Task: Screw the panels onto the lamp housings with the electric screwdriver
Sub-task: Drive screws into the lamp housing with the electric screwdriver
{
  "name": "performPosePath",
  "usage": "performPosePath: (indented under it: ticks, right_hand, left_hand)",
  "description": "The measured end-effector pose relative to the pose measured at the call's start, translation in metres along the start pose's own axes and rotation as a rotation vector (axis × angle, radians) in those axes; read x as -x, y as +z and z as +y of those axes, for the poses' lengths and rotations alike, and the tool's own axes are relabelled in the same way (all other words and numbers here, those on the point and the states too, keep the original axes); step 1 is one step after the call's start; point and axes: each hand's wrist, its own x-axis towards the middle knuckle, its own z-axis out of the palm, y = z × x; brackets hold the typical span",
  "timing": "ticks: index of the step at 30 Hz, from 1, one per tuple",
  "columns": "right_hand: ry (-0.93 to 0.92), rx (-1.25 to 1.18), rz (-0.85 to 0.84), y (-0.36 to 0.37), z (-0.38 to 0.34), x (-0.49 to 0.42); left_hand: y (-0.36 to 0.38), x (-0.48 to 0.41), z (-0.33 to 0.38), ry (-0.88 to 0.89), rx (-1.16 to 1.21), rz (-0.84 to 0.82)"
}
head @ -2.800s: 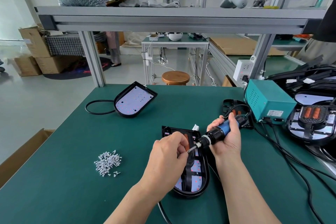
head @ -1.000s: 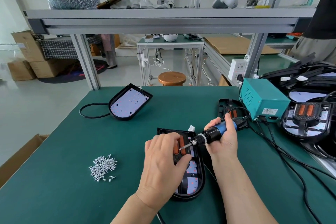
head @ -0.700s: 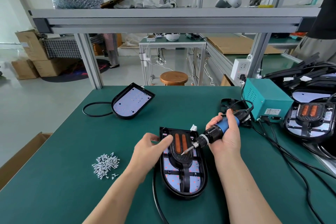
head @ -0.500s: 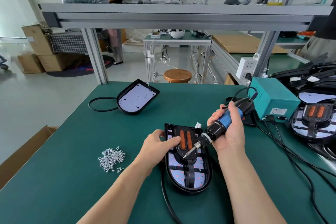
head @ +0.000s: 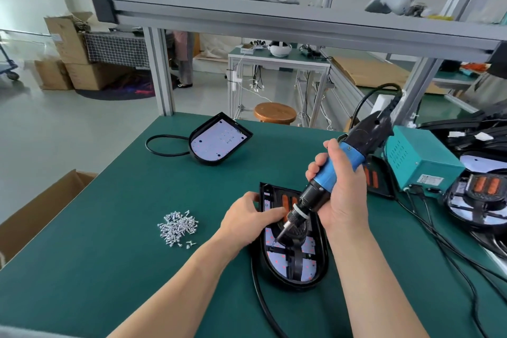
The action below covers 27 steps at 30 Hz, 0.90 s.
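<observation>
Green bench mat (head: 109, 241): covers the whole table. The widest open stretch is the near-left part, from the front edge up to the far left corner.
Grey shelf rail (head: 274, 22): crosses overhead on uprights at the far edge, well above the hands.
Cardboard box (head: 35, 208): sits below the table's left edge, off the mat.
Stacked housings (head: 482, 200): crowd the right edge of the table.
Teal power box (head: 422, 162): stands right of the work, with cables (head: 452, 252) trailing from it across the near-right mat.
Lamp housing (head: 290, 284): lies flat at mid-table, rounded end toward the person, with its black lead curving off the front edge.
Panel (head: 297, 261): a black frame seated inside that housing, over the white board.
Second housing (head: 219, 143): at the far left, tilted, with its lead looped beside it and well apart from the work.
Electric screwdriver (head: 337, 170): slants down and left, its cord rising behind. The bit meets the left part of the panel, but the tip is too small to show whether it carries a screw.
Right hand (head: 343, 200): wrapped around the screwdriver's blue grip.
Left hand (head: 247, 225): grips the lamp housing's left rim, with the thumb laid over the panel.
Screw pile (head: 178, 228): loose on the mat left of the left hand, with bare mat all round it.
</observation>
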Motion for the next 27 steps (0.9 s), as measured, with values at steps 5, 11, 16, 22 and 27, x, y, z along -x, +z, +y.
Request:
performPosePath:
  ticks: [5,11,16,22,27]
  right_hand:
    - [-0.015,0.052,-0.049,0.006,-0.002,0.001]
    - [-0.017,0.105,-0.091,0.01,0.0,0.005]
    - [-0.071,0.217,-0.207,0.018,-0.001,0.01]
    - [-0.1,0.242,-0.302,0.024,0.001,0.019]
    - [-0.121,0.265,-0.304,0.025,0.0,0.022]
  left_hand:
    - [0.0,0.0,0.001,0.0,-0.013,-0.004]
    - [0.0,0.0,0.001,-0.003,-0.038,0.006]
    - [0.001,-0.002,0.001,-0.004,-0.08,0.026]
    - [0.001,-0.001,0.003,-0.002,-0.126,0.031]
    - [0.001,0.0,0.004,-0.006,-0.134,0.034]
